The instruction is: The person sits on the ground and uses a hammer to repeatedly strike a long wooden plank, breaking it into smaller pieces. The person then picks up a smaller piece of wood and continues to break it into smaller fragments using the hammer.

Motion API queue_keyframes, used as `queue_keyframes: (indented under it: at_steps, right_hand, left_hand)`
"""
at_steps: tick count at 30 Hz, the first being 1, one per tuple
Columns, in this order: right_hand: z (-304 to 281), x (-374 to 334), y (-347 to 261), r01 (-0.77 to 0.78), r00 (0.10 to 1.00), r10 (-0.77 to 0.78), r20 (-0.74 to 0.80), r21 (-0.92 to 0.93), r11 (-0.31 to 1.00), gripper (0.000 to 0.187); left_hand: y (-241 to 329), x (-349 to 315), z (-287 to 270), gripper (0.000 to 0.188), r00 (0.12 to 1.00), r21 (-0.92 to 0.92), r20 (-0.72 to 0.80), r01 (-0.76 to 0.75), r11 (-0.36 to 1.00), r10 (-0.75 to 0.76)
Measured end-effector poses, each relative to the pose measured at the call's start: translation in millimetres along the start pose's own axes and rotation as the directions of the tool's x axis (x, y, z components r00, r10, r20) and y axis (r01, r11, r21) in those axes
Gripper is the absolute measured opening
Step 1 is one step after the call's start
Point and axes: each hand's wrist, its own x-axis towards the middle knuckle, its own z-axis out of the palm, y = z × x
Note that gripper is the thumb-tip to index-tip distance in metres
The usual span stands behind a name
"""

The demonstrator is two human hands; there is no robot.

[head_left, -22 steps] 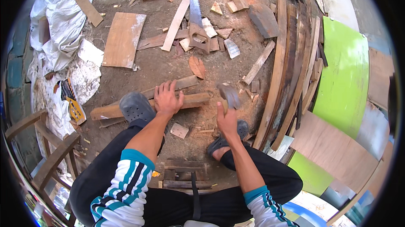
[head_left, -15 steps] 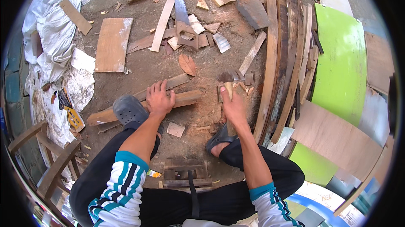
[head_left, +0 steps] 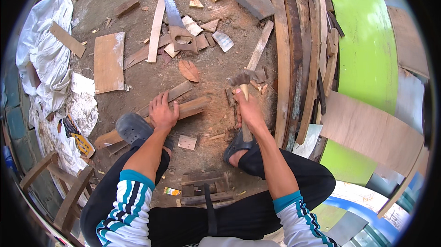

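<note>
My left hand (head_left: 164,113) lies across a wooden batten (head_left: 192,106), fingers stretched out and thumb apart, its fingertips reaching a thinner strip of wood (head_left: 180,90) behind. Under the near left end of the batten and strip, my left foot in a grey clog (head_left: 133,127) rests against the wood. My right hand (head_left: 250,110) is closed around the pale wooden handle of a hammer (head_left: 240,80), whose dark head points away from me, to the right of the batten and apart from it. The handle's lower end shows below my fist, over my right clog (head_left: 239,146).
A handsaw (head_left: 182,38) lies among wood offcuts ahead. Long planks (head_left: 280,63) and a green board (head_left: 365,45) line the right side. White sheeting (head_left: 46,54) and a wooden chair (head_left: 69,192) are at left. A small wood block (head_left: 187,142) lies between my feet.
My view has turned slightly, so the ground and objects shift left in the picture. The hammer head now tilts more to the side in my right hand. My left hand stays on the batten.
</note>
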Motion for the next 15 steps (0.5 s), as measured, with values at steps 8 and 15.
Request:
queue_keyframes:
  at_steps: [8,15]
  right_hand:
    - [29.8,0.5,12.7,0.112,0.993,-0.106,-0.048,0.133,0.985,0.044]
    - [-8.1,3.7,30.6,-0.202,0.966,0.199,0.166,0.0,0.979,0.044]
  left_hand:
    - [8.5,2.9,1.8,0.054,0.999,-0.008,-0.002,-0.039,0.999,0.039]
    - [1.6,-1.8,5.4,0.054,0.998,0.032,-0.027,-0.055,0.998,0.056]
